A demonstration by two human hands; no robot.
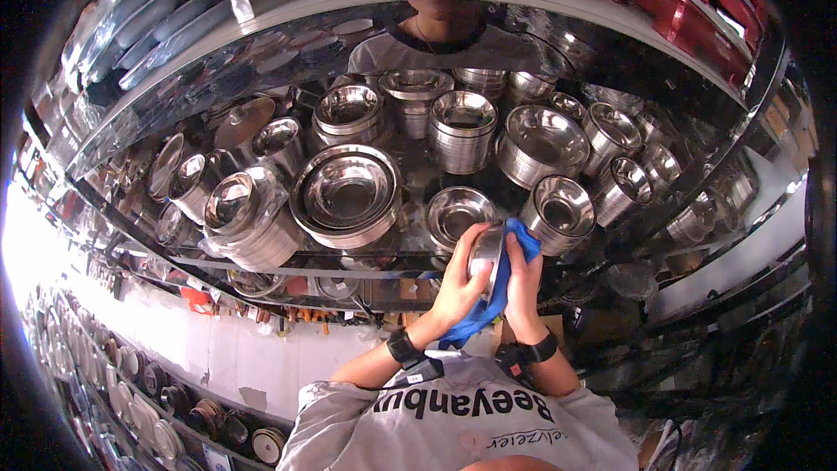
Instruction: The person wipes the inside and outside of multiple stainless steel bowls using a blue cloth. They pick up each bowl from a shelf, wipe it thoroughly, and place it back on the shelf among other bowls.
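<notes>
My left hand grips a small stainless steel bowl by its outer side, just in front of the shelf edge. The bowl is tilted on its side. My right hand presses a blue cloth against the bowl's open side, and the cloth hangs down between my wrists. Just beyond my hands, a low steel bowl rests on the dark shelf. To its right stands a stack of deeper steel bowls. The bowl's inside is hidden by the cloth.
Several stacks of steel bowls crowd the shelf, including a wide stack and a plastic-wrapped stack. A mirrored back panel reflects a person. Wrapped pans and red boxes sit above. The glass shelf edge runs before me.
</notes>
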